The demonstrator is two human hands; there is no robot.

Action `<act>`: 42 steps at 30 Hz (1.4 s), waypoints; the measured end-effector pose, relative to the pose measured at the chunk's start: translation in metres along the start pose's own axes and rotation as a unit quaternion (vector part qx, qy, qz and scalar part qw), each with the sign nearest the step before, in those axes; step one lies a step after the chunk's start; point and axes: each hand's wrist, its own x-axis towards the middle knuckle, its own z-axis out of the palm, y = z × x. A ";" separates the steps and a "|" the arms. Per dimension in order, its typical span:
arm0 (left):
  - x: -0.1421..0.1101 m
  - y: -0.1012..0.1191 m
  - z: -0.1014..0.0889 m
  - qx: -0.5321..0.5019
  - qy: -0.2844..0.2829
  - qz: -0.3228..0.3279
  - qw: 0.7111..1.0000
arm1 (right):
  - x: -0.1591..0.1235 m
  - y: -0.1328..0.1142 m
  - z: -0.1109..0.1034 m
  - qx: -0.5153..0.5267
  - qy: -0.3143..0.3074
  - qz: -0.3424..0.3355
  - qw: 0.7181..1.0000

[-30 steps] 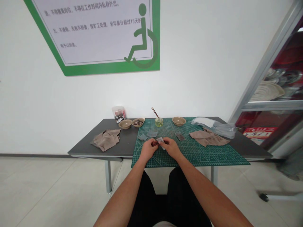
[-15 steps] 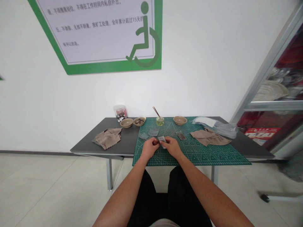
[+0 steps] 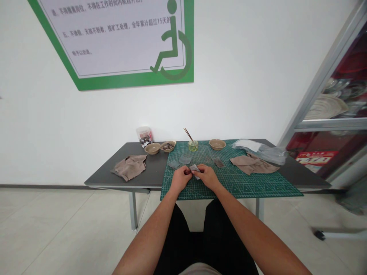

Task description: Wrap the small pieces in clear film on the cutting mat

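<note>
Over the near part of the green cutting mat (image 3: pixel 243 187), my two hands meet. Between the fingers of my right hand (image 3: pixel 207 175) is a small grey sheet (image 3: pixel 194 168) that looks like sandpaper, its upper corner sticking up. My left hand (image 3: pixel 181 178) is closed in a pinch right beside it; whatever its fingertips grip is small and hidden. Just beyond the hands lie two more grey sheets, one flat piece (image 3: pixel 185 160) and a smaller piece (image 3: pixel 173 164). To the right rests a grey sheet with brownish marks (image 3: pixel 219 162).
Along the back stand a clear tub (image 3: pixel 145 137), a tan bowl (image 3: pixel 152 149), a bowl of small dark pieces (image 3: pixel 168 146), a glass jar with thin sticks (image 3: pixel 193 145) and another bowl (image 3: pixel 217 144). Brown cloths (image 3: pixel 130 167) (image 3: pixel 254 164) flank the hands; a plastic bag (image 3: pixel 260 151) lies right.
The view has shifted slightly. Both hands stay together in nearly the same place, with the grey sheet tilted a little differently between them.
</note>
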 end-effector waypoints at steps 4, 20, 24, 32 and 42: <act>0.000 -0.003 0.000 -0.019 -0.008 0.003 1.000 | 0.000 0.001 0.000 -0.012 0.011 0.007 1.000; 0.000 -0.003 0.002 -0.033 0.006 -0.007 0.999 | -0.002 0.000 0.005 -0.064 0.048 -0.028 0.996; -0.001 -0.001 0.001 -0.027 0.022 -0.008 0.999 | -0.007 0.000 0.011 -0.117 0.027 -0.075 0.990; -0.003 0.004 -0.003 -0.043 0.038 -0.023 0.998 | -0.013 0.005 0.019 -0.201 0.009 -0.066 0.977; -0.001 0.003 -0.004 -0.039 0.029 -0.026 0.998 | -0.013 0.007 0.020 -0.218 -0.003 -0.097 0.971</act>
